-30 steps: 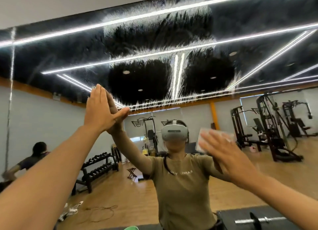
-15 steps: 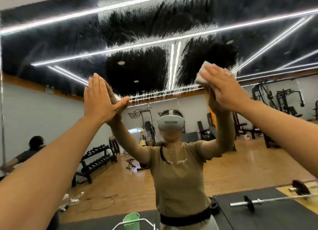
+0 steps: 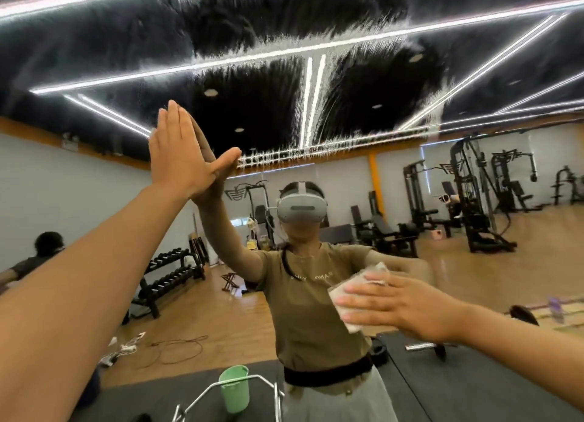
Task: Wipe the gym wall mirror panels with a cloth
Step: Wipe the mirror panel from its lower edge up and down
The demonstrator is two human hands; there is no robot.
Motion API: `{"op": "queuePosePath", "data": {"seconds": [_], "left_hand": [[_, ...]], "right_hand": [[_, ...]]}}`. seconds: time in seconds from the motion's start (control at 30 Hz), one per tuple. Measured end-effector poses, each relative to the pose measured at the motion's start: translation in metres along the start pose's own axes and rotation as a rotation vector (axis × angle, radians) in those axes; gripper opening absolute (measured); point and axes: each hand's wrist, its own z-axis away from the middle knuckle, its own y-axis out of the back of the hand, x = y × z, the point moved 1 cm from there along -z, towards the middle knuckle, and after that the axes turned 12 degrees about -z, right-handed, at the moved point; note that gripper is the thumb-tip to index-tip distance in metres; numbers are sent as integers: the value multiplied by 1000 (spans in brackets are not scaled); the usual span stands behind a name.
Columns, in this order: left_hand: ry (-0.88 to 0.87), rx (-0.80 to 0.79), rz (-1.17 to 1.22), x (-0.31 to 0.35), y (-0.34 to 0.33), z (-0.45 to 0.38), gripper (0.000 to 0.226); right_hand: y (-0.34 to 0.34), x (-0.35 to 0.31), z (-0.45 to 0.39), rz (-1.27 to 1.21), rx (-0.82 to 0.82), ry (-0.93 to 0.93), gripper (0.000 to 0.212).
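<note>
A wall mirror panel (image 3: 347,83) fills the view, its upper part streaked with white foam around dark wiped patches. My left hand (image 3: 180,156) lies flat against the glass at upper left, fingers straight and pointing up. My right hand (image 3: 401,304) presses a folded white cloth (image 3: 350,290) flat onto the mirror at lower right, fingers spread over it. The cloth's edges show past my fingertips; most of it is hidden under the hand.
The mirror reflects a gym: a person in a headset, a dumbbell rack (image 3: 170,273), weight machines (image 3: 474,206), a wooden floor and black mats. A green bucket (image 3: 234,388) and a metal bar frame (image 3: 227,393) sit low at centre.
My right hand swept the cloth up the glass, then down from upper right to lower right. My left hand stayed flat on the mirror while the view tilted down.
</note>
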Motion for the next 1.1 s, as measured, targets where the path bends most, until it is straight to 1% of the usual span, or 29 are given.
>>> {"op": "queuePosePath", "data": {"seconds": [0.07,0.1,0.17,0.23,0.3,0.37,0.4,0.43,0.47,0.53,0.6,0.7,0.77,0.83,0.9,0.97,1.03,1.1], "left_hand": [[1,0,-5,0,1,0,122],[0,-2,-8,0,1,0,122],[2,-8,-7,0,0,1,121],[6,-13,-5,0,0,1,120],[3,-17,4,0,1,0,119],[2,-19,14,0,0,-1,118],[3,-15,15,0,0,-1,118],[4,-8,14,0,-1,-1,117],[4,-4,16,0,-2,-1,117],[1,0,23,0,-2,0,117],[-6,0,30,-1,-2,-1,117],[-12,-5,35,-2,-2,-1,117],[-30,-9,39,-5,-2,-1,117],[-67,-18,56,-13,-2,-2,116],[-122,-23,72,-23,-1,-4,111],[-177,-20,72,-33,2,-6,105],[-224,-20,54,-41,5,-8,98],[-257,-38,41,-45,8,-9,94]], "right_hand": [[17,19,-12,12,-8,7,67],[30,30,-23,-8,31,-37,70],[64,63,-54,-39,191,-205,68],[103,100,-88,-28,377,-392,62],[133,122,-116,-46,547,-565,56],[137,124,-139,-88,619,-704,55],[130,119,-146,-103,635,-728,55],[118,108,-150,-104,658,-702,56],[102,94,-152,-94,675,-625,58],[63,60,-145,-71,626,-435,68],[25,20,-131,-43,467,-255,71],[-14,-22,-111,-16,170,-9,67],[-15,-21,-106,13,38,115,66],[0,-7,-111,37,-47,182,66],[24,14,-127,62,-60,182,66],[53,43,-152,76,44,90,67],[86,76,-182,94,219,-90,67],[116,102,-210,87,346,-335,63]]}}
